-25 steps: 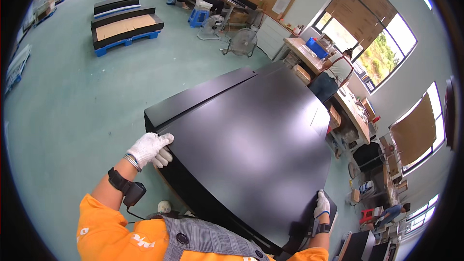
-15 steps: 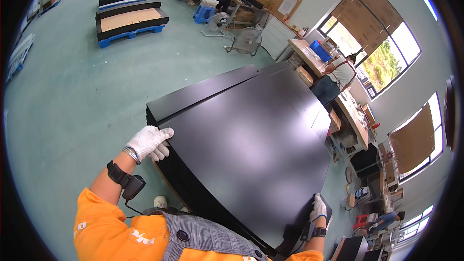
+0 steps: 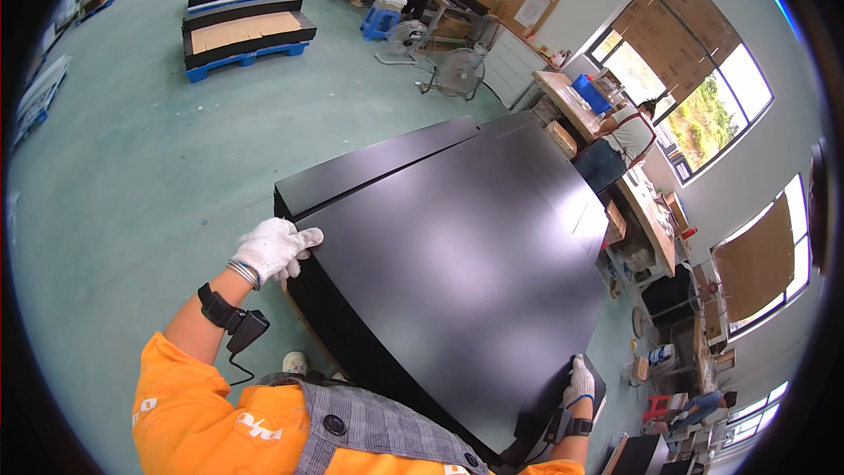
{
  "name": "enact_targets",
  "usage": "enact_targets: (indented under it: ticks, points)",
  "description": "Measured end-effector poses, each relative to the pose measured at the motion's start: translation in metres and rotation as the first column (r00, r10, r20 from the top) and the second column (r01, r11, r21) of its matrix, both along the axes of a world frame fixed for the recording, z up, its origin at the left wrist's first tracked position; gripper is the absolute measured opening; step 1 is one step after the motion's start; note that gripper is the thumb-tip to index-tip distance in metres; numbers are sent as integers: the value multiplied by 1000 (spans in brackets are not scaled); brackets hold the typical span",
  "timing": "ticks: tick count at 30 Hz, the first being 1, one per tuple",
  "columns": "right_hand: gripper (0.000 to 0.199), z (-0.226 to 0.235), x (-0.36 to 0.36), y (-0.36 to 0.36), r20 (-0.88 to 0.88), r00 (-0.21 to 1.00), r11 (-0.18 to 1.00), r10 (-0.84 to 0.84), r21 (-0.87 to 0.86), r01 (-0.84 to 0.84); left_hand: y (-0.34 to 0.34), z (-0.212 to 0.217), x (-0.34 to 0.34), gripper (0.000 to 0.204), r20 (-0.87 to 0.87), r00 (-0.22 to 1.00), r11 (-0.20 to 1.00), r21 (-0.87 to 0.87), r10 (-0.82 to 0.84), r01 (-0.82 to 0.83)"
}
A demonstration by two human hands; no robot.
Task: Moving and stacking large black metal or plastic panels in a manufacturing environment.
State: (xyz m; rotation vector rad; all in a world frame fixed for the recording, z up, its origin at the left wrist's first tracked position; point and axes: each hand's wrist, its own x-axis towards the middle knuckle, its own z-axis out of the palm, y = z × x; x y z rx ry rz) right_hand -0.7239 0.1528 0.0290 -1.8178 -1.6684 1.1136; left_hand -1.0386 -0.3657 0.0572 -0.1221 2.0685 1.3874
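Observation:
A wide, glossy black panel (image 3: 457, 246) lies on top of a stack of black sheets in front of me. My left hand (image 3: 271, 248), in a white work glove, grips its left near corner. The thumb rests over the top face, and the fingers curl at the edge, partly hidden. On the right near edge, my right hand (image 3: 579, 383), also gloved, is closed round the panel's side with its fingertips out of sight. A second black sheet (image 3: 378, 167) shows along the far left side, its edge apart from the top panel's.
Beyond the stack, a person (image 3: 620, 145) works at a wooden bench (image 3: 646, 220) along the window wall. A floor fan (image 3: 459, 73) stands at the far end. Farther left, a blue pallet (image 3: 251, 59) carries black-edged pieces on the green floor.
My view has shifted slightly, so the whole scene sits a little to the right. The left hand's fingers are tucked farther in at the panel's edge; the right hand keeps its place.

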Motion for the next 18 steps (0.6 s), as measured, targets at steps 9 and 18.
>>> enact_targets:
  ticks: [9,18]
  points:
    - [51,4,0,-4,65,998,1000,13,13,-14,3,0,-32,54,-706,648,864,-482,-287,-143]
    - [53,-3,8,-5,141,981,989,134,43,-141,24,-2,-62,84,-469,742,680,-733,-479,-24]
